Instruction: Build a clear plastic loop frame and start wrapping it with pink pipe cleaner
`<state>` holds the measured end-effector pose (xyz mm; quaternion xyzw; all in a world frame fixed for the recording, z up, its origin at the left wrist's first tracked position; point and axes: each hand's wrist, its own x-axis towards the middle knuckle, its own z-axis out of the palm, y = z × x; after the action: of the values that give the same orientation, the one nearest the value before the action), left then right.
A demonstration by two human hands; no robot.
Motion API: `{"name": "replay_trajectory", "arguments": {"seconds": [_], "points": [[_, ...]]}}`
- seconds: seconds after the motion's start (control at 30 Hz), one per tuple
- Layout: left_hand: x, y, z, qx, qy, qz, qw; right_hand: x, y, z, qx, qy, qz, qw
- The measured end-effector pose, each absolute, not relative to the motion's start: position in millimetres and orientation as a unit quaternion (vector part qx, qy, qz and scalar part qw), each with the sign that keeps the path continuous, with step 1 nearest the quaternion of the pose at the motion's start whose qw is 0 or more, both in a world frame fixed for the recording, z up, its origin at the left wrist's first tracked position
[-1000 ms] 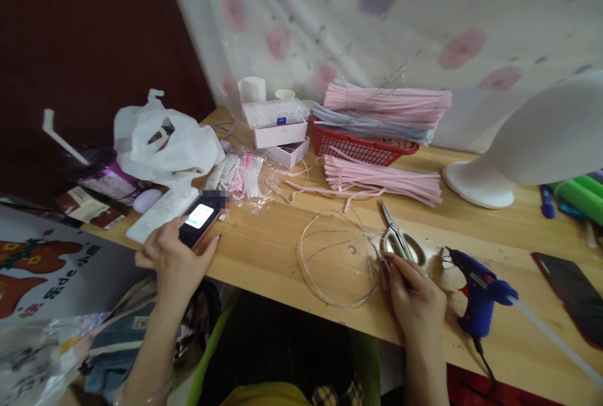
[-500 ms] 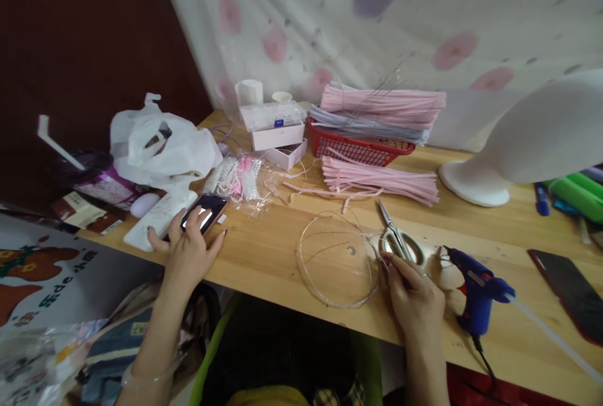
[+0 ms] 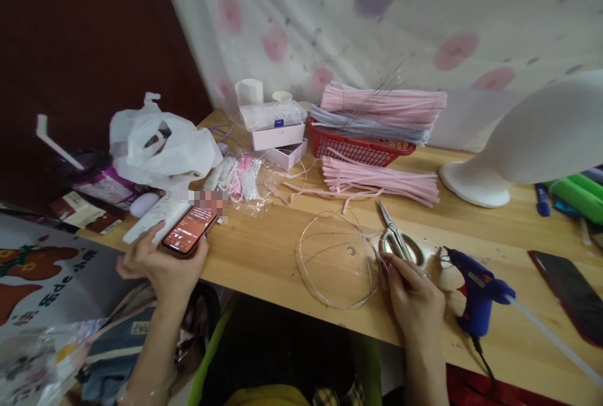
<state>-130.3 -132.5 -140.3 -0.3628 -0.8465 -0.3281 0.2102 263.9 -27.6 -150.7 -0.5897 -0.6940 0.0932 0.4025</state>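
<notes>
1. Landmark: scissors (image 3: 399, 241), lying on table (image 3: 264, 249).
2. Right hand (image 3: 417, 296): fingertips pinched on wire loop (image 3: 348, 307), just in front of scissors.
3. Loop spreads left of scissors.
4. Left hand (image 3: 169, 274): thumb and fingers clamped on edges of lit phone (image 3: 191, 230), well left of scissors.
5. Glue gun (image 3: 480, 293): right of scissors; pink stems (image 3: 386, 183): behind scissors.

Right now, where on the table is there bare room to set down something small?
A bare patch of table lies between the phone at the left hand and the wire hoop. Another lies between scissors and white stand. The back left is crowded: bag, bead packet, boxes.
</notes>
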Motion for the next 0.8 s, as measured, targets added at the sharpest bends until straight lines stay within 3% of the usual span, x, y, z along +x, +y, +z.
{"name": "replay_trajectory", "arguments": {"seconds": [0.07,0.23,0.6,0.8], "points": [[-130,-142,-145,-0.327,-0.857,-0.314,0.246,264,-28,-151,-0.59,-0.694,0.092,0.403],[-125,-151,-145,-0.29,-0.887,-0.298,0.198,264,-27,-151,-0.587,-0.701,0.071,0.398],[-129,-147,-149,-0.355,-0.855,-0.282,0.252,263,-26,-151,-0.588,-0.696,0.064,0.407],[-130,-140,-143,-0.399,-0.83,-0.327,0.212,264,-26,-151,-0.584,-0.698,0.065,0.409]]}}
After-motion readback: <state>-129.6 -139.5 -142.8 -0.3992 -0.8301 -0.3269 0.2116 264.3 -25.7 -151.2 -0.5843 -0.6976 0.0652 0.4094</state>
